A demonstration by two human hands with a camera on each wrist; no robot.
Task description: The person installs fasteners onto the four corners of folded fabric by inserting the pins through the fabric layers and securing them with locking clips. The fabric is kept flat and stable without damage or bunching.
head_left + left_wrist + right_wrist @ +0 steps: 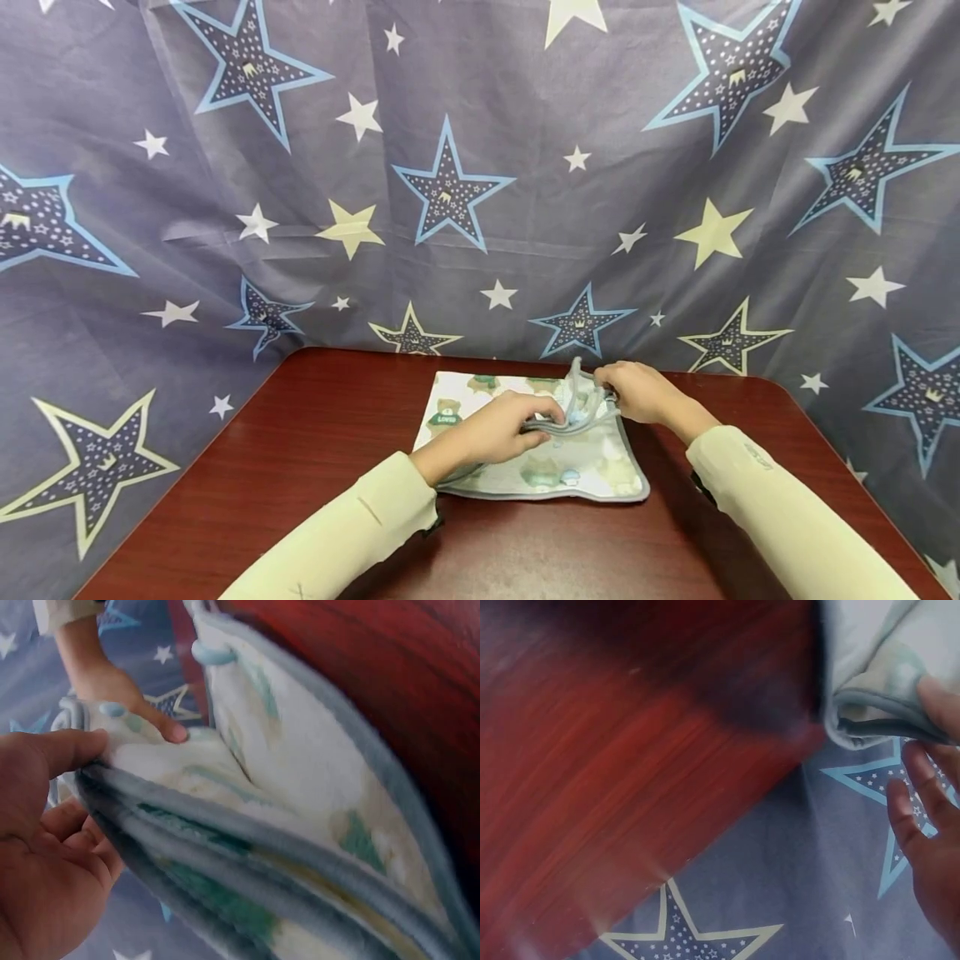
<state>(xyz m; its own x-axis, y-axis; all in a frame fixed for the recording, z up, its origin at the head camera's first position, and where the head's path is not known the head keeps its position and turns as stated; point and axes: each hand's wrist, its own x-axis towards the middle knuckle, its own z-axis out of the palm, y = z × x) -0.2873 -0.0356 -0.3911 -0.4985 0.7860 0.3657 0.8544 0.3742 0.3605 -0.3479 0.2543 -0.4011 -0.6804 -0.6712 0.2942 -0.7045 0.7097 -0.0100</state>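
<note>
A white cloth (517,479) printed with bears and edged in grey-blue piping lies folded in layers on the table. My left hand (504,427) pinches several piped edges near the cloth's middle, thumb below and fingers above. In the left wrist view the stacked layers (247,847) fan out from between that thumb and fingers. At the far right corner my right hand (637,392) grips a raised, folded part of the cloth. The right wrist view shows the rolled grey edge (885,705) of that fold between thumb and fingers.
The dark red wooden table (300,467) spreads around the cloth on all sides. Behind it and along both sides hangs a grey curtain (517,108) printed with stars. Cream sleeves (352,525) cover both forearms.
</note>
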